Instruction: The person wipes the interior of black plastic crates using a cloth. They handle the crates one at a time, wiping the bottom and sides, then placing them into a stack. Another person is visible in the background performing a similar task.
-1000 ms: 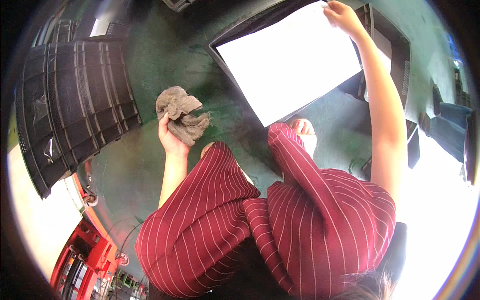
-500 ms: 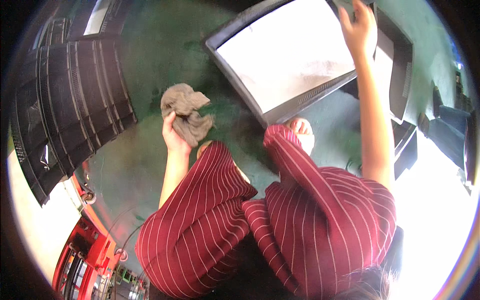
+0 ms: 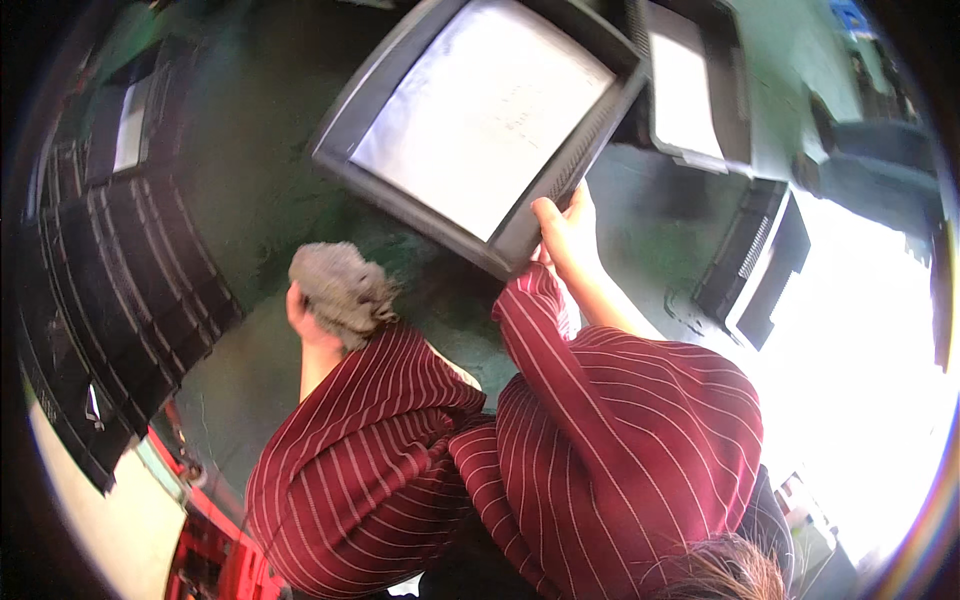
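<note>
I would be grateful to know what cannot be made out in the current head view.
All in the head view:
- Left hand: most fingers hidden by the grey cloth.
- Right hand: some fingers out of sight, apparently behind the black crate.
- Crate's far end: cut off by the upper edge.
- White sheet: marks too faint to read.

Grey-brown cloth (image 3: 342,290) in left hand (image 3: 306,316). Black crate (image 3: 410,208) at right hand (image 3: 568,238); white sheet (image 3: 480,110) within, faint grey marks. Maroon trousers (image 3: 340,460), thin pale stripes, below both hands. Dark green floor (image 3: 255,185) above left hand. Left of left hand, black stack (image 3: 110,290), greyish lines; farther below, red frame (image 3: 235,565).
</note>
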The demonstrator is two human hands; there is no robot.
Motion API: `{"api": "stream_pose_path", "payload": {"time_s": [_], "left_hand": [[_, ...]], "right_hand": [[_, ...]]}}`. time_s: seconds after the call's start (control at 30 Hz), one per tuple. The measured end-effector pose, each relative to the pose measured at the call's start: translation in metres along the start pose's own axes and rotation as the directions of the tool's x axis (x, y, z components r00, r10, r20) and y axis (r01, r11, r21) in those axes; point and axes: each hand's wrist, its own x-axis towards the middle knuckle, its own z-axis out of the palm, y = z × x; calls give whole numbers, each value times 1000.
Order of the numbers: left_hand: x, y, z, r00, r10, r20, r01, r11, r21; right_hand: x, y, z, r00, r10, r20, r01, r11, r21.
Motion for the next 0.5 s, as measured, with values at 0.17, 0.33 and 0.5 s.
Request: {"api": "stream_pose_path", "payload": {"time_s": [0.17,0.33,0.5], "left_hand": [[-16,5,-35,988,-83,-129,95,992,87],[-14,-38,-35,949,-316,5,316,948,47],[-3,-55,-34,839,-510,-188,534,838,113]], "right_hand": [[-30,-82,-52,999,53,0,-53,998,17],[-49,-131,-128,966,-199,-162,198,980,-20],[-55,-133,-282,824,-246,-511,222,969,-108]]}}
